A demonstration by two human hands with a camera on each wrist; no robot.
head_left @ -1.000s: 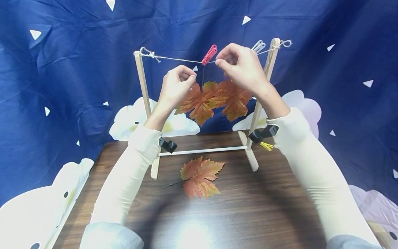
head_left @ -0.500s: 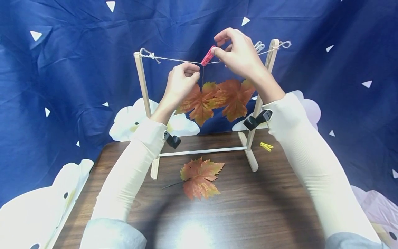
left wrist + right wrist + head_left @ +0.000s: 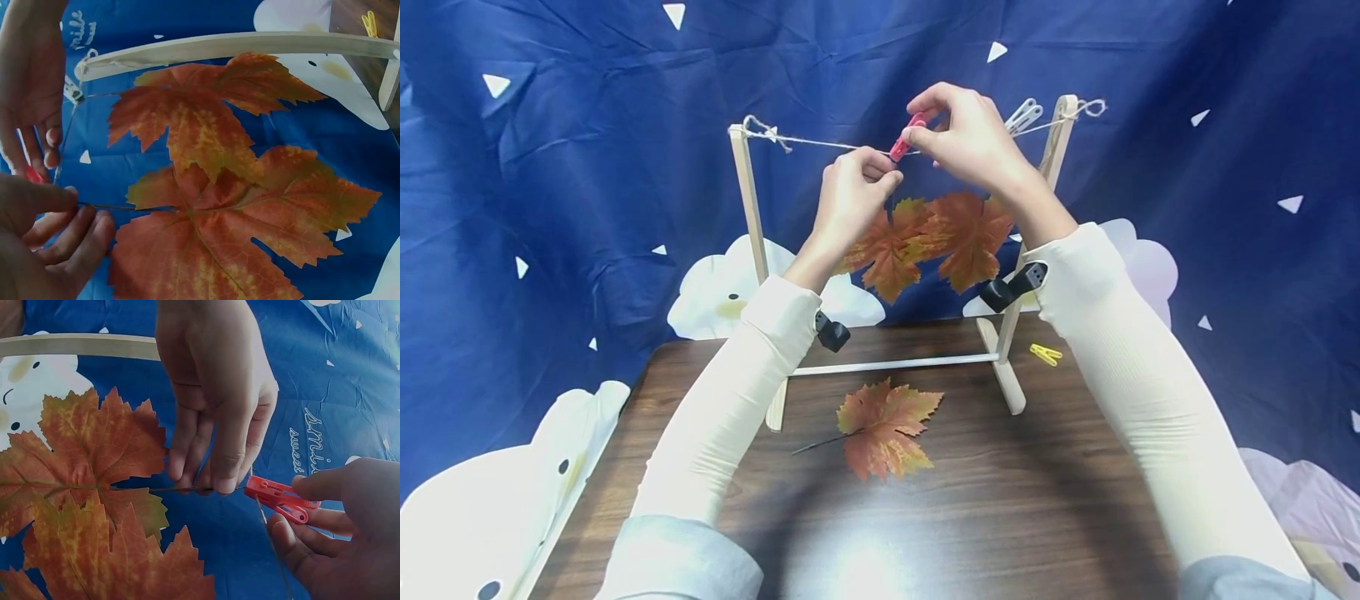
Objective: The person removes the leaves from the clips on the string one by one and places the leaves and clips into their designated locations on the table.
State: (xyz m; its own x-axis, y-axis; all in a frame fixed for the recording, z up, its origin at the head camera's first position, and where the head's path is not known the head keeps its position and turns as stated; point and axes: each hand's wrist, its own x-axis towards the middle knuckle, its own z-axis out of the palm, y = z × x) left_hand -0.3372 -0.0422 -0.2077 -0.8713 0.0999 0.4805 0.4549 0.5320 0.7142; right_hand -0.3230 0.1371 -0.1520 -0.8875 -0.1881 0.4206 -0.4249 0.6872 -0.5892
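My right hand pinches a red clothespin, which sits on the string with its tip at a leaf stem. Just below the clothespin, my left hand holds that thin stem between thumb and fingers. From it hangs an orange maple leaf. Beside it on the right another orange maple leaf hangs, partly overlapping; a white clothespin clips its stem near the right post. A third maple leaf lies on the table, its stem pointing left.
The string runs between two wooden posts of a stand joined by a white crossbar. A yellow clothespin lies on the brown table right of the stand. A blue patterned cloth hangs behind.
My right hand has moved left from the string and taken hold of the red clothespin. My left hand has risen to the right and now grips the stem beneath it.
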